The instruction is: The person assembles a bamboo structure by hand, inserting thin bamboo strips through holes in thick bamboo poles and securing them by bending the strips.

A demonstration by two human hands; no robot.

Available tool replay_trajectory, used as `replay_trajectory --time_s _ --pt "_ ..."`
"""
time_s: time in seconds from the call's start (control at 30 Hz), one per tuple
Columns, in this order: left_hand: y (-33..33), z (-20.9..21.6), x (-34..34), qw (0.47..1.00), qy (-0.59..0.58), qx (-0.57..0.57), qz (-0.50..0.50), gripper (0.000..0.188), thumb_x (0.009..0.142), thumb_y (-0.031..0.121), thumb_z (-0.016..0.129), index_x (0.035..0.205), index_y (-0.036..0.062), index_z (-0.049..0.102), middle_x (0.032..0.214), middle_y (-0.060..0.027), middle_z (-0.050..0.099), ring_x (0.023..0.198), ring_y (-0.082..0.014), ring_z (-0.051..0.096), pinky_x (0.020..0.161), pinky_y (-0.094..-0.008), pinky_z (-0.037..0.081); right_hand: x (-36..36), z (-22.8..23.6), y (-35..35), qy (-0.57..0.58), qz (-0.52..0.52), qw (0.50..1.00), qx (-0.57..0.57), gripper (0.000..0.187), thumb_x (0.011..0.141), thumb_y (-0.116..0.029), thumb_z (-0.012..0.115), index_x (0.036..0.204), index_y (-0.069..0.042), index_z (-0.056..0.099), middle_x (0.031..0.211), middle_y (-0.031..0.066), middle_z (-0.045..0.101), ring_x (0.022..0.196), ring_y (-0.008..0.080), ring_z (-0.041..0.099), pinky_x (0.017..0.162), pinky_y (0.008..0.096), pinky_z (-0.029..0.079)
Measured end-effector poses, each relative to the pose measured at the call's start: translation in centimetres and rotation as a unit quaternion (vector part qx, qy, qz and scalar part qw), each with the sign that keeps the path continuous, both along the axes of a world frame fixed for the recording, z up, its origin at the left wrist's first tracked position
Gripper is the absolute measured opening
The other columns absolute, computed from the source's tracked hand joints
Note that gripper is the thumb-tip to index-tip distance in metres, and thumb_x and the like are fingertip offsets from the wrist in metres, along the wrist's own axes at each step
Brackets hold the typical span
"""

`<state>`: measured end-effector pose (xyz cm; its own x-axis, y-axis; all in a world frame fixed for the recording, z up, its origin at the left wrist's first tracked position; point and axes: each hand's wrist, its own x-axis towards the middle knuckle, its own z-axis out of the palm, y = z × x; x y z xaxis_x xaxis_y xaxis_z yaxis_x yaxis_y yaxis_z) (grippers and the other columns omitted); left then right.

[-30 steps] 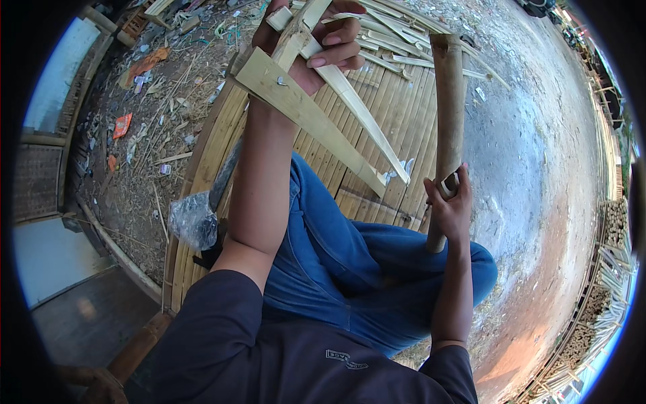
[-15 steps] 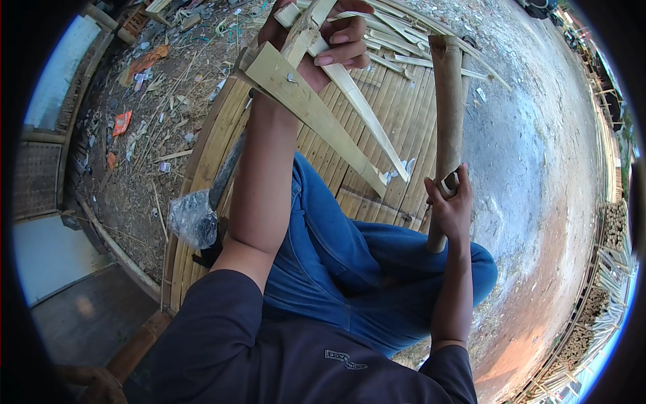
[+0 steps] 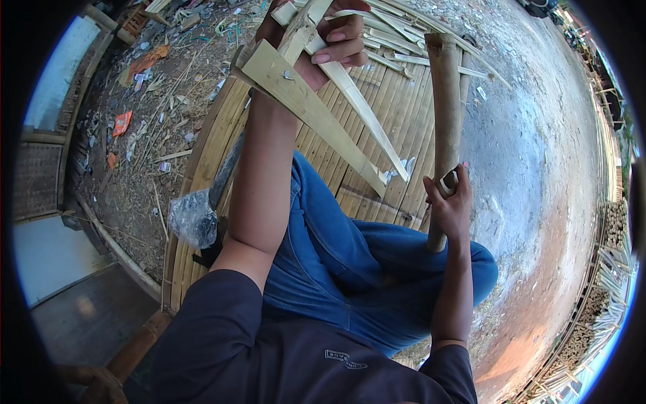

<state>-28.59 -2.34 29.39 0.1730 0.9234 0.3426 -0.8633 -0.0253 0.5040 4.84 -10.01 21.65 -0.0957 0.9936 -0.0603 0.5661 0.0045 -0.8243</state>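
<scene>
Strip (image 3: 367, 119) and stick (image 3: 445, 108) (both held) flank a gap.

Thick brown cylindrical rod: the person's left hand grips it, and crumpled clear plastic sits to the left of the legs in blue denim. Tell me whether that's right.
Wrong hand: the head view shows the right hand gripping the thick brown cylindrical rod. The crumpled clear plastic does sit to the left of the legs in blue denim.
</scene>
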Motion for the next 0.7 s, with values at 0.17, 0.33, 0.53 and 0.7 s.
replay_trajectory --time_s 0.17,0.33,0.53,0.7 --pt "0.49 0.09 -0.06 0.995 -0.012 0.085 -0.055 0.084 0.105 0.067 0.035 0.125 -0.0094 0.063 0.069 -0.0053 0.058 0.047 -0.0096 0.041 0.053 -0.0312 0.047 0.01 -0.06 0.06 -0.002 0.004 1.000 -0.005 0.044 0.086 -0.017 0.083 0.112 0.003 0.053 0.078 0.0143 0.069 0.068 0.0190 0.071 0.059 0.0342 0.054" --pt "0.11 -0.10 -0.21 0.999 -0.036 0.011 -0.034 0.085 0.105 0.067 0.036 0.129 -0.0103 0.061 0.071 -0.0054 0.057 0.049 -0.0097 0.042 0.058 -0.0334 0.049 -0.01 -0.08 0.19 0.003 0.002 1.000 -0.025 0.043 0.086 -0.017 0.082 0.112 0.003 0.054 0.078 0.0140 0.069 0.068 0.0194 0.072 0.059 0.0340 0.054" --pt "-0.05 -0.08 -0.13 0.999 -0.035 0.004 -0.030 0.084 0.106 0.066 0.036 0.130 -0.0105 0.059 0.070 -0.0041 0.053 0.051 -0.0101 0.041 0.060 -0.0345 0.048 -0.19 0.06 0.16 -0.007 0.004 1.000 -0.021 0.042 0.086 -0.016 0.082 0.112 0.002 0.055 0.077 0.0131 0.070 0.068 0.0193 0.072 0.060 0.0342 0.054" --pt "0.02 -0.19 -0.03 0.995 -0.064 0.054 -0.057 0.084 0.106 0.066 0.035 0.132 -0.0109 0.058 0.073 -0.0045 0.052 0.051 -0.0097 0.041 0.059 -0.0340 0.046 -0.09 -0.16 0.22 -0.025 0.005 1.000 -0.013 0.044 0.084 -0.017 0.084 0.113 0.003 0.056 0.083 0.0167 0.071 0.074 0.0231 0.072 0.066 0.0372 0.054"
